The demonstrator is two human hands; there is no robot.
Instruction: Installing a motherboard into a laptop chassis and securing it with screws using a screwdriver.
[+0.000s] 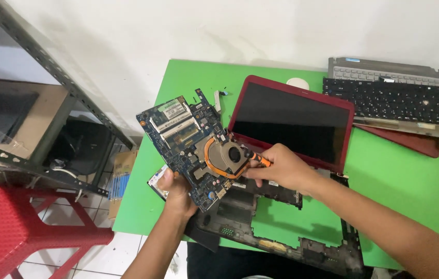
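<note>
Left hand (177,192) clamped on the lower edge of a blue laptop circuit board (188,142), held tilted above the near left corner of the green bench (395,181). Right hand (281,168) closed on an orange-handled screwdriver (259,158), tip set at the round fan (232,154) ringed by a copper heat pipe (210,157). Judged light, stiff and thin, but fragile: best taken by the bare edges, as now, never by the chips, memory sticks or fan. Below it, a stripped black laptop base frame (281,243); just behind, a red-rimmed screen lid (292,121) lying flat. At the far right corner, a black keyboard (392,101) stacked with a grey keyboard deck (385,70). White rectangular labels on the memory sticks (174,120), too small to read. Under the metal shelf (49,98) at left, a brown cardboard box (123,168) with blue-handled tools (118,186) beside a red plastic stool (18,222).
</note>
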